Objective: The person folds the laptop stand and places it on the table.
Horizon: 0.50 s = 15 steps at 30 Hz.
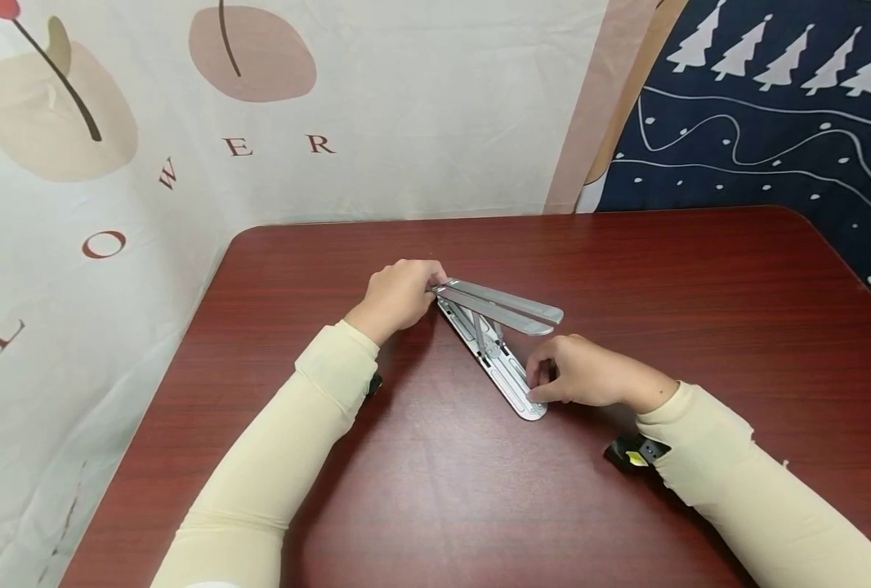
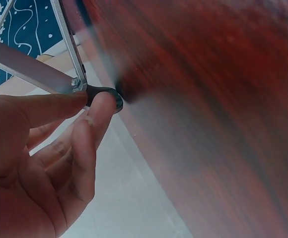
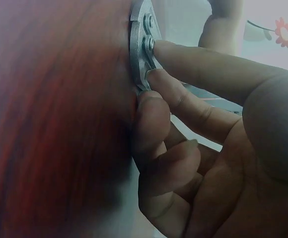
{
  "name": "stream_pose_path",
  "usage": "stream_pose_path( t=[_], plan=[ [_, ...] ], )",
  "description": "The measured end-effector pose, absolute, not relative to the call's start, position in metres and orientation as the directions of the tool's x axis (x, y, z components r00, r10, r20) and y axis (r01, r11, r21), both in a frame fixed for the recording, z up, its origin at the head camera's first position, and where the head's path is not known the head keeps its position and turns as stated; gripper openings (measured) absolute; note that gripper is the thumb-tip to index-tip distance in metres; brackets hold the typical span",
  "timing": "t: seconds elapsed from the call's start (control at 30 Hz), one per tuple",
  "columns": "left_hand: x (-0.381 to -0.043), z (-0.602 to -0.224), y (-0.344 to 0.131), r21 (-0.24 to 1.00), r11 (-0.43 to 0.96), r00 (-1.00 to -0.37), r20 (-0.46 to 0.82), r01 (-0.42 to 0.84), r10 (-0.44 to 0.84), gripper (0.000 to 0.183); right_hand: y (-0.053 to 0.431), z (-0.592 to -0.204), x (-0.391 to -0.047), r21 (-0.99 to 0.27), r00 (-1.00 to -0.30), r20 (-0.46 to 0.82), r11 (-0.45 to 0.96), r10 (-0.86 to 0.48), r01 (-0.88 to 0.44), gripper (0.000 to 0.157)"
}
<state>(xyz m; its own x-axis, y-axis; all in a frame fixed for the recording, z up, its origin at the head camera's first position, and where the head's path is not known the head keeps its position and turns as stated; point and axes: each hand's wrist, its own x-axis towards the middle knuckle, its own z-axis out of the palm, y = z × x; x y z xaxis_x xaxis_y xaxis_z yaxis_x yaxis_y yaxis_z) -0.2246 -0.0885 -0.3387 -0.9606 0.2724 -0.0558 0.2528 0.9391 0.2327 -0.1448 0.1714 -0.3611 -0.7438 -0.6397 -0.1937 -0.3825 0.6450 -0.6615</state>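
A silver folding laptop stand (image 1: 510,382) stands at an angle on the table, its base flat and its two upper bars raised on thin struts. My left hand (image 1: 400,298) pinches the far hinged end between thumb and fingers. The left wrist view shows the fingertips (image 2: 103,105) round the dark rounded tip of the stand (image 2: 73,57). At the base's near end, my right hand (image 1: 584,373) has curled fingers gripping the rim, below the free ends of the raised bars. In the right wrist view, digits press on the metal end (image 3: 138,49) close to the tabletop.
The stand rests on a reddish-brown wooden table (image 1: 377,490) with rounded far corners. A pale printed cloth (image 1: 443,98) hangs behind and to the left, a navy cloth with white trees (image 1: 737,139) at the back right. A small black device (image 1: 630,452) sits under the right cuff.
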Motion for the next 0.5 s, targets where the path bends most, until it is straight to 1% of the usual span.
stream_pose_path(
  t=[0.3, 0.5],
  plan=[
    [-0.2285, -0.3419, -0.0849, 0.244, 0.932, -0.956, -0.048, 0.269, 0.289, 0.024, 0.1666, -0.3616, -0.1397, -0.616, -0.744, -0.136, 0.644, -0.654, -0.453, 0.015],
    [-0.2315, -0.3428, -0.0823, 0.250, 0.927, -0.955, -0.026, 0.280, 0.295, 0.021, 0.1635, -0.3617, -0.1362, -0.606, -0.744, -0.091, 0.630, -0.662, -0.486, 0.016]
  ],
)
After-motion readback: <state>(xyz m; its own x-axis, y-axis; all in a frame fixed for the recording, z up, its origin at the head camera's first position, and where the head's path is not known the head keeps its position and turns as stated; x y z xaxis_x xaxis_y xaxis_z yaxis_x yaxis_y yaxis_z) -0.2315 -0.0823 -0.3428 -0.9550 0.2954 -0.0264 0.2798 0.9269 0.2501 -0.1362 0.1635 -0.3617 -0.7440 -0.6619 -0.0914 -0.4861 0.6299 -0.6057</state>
